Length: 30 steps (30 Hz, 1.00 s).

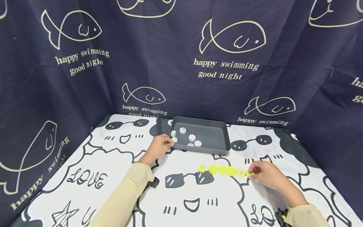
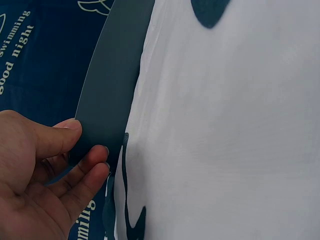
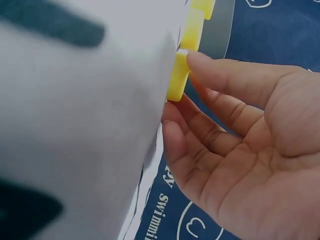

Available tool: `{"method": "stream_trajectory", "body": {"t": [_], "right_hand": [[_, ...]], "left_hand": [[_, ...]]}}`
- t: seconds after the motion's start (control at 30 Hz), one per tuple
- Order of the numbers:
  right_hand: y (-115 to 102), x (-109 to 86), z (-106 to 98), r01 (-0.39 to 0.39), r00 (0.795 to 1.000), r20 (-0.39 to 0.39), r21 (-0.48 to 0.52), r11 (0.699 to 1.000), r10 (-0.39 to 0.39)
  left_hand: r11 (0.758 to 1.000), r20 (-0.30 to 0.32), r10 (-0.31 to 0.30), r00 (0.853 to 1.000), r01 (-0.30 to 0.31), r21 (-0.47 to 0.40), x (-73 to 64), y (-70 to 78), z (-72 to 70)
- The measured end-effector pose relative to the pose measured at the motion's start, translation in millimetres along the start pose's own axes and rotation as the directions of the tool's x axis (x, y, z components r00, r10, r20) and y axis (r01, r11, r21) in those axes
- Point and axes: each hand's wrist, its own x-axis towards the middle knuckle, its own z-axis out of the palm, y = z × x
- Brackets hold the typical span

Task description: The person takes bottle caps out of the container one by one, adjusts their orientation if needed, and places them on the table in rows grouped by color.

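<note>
My left hand [image 1: 161,145] holds the dark grey tray [image 1: 214,152] by its front left corner. Thumb and fingers close on the tray's wall [image 2: 112,75] in the left wrist view. Several white round caps [image 1: 192,137] lie inside toward the left, one with a green mark [image 1: 182,130]. In front of the tray, several yellow round caps [image 1: 222,170] form a row on the cloth. At the row's right end my right hand [image 1: 265,174] pinches the last yellow cap [image 3: 178,77] between thumb and fingers. The right wrist view shows it beside its neighbour cap [image 3: 192,30].
A white cloth [image 1: 119,176] with black cartoon drawings covers the table. Dark blue curtains [image 1: 175,66] printed with fish and lettering stand behind and at both sides, close to the tray's far edge.
</note>
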Motion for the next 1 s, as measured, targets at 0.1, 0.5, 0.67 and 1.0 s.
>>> {"method": "stream_trajectory", "body": {"t": [0.1,0.5,0.67,1.0], "right_hand": [[-1.9,2.4,-6.9,0.031,1.0,0.003,0.011,0.999,-0.031],[-35.9,32.4,-35.8,0.13,0.98,-0.147,-0.022,0.991,-0.132],[-52.9,54.1,-35.5,0.225,0.962,-0.151,-0.038,0.974,-0.228],[-59.0,88.9,-14.7,0.247,0.968,-0.03,-0.027,0.969,-0.248]], "left_hand": [[1.0,-0.002,-0.002,1.0,0.002,0.001,0.1,-0.8,-1.2],[1.0,0.005,-0.027,1.0,0.027,-0.005,-0.6,0.9,-0.3],[0.999,-0.001,-0.037,0.999,0.037,0.001,-1.3,1.5,0.2],[1.0,-0.01,-0.024,1.0,0.024,-0.01,-1.1,0.9,1.3]]}}
